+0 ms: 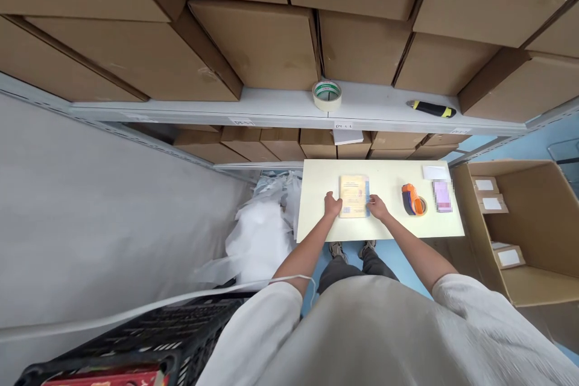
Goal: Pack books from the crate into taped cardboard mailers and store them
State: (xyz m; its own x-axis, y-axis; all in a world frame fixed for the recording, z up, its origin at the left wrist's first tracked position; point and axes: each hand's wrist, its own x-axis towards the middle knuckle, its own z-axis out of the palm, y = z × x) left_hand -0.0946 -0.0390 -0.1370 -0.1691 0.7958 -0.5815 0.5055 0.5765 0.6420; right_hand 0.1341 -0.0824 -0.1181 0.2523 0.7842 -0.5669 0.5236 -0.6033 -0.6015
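A yellow book (354, 193) with a blue strip along its right side lies on the pale yellow table (319, 184). At its left edge is my left hand (333, 205), with fingers closed on the cover's side. My right hand (377, 207) pinches the right edge, low on the blue strip. To the right of the book rests an orange and dark blue tape dispenser (411, 200) with a roll of tape. A blurred purple item (442, 196) and a white slip (434, 172) lie near the table's right end.
Brown cartons (266, 42) fill the shelf (280, 105) ahead; a tape roll (327, 95) and a yellow-black cutter (432, 109) lie on its edge. White plastic wrap (260, 232) is at left, a black crate (181, 332) behind it. A large open carton (529, 205) holds small boxes at right.
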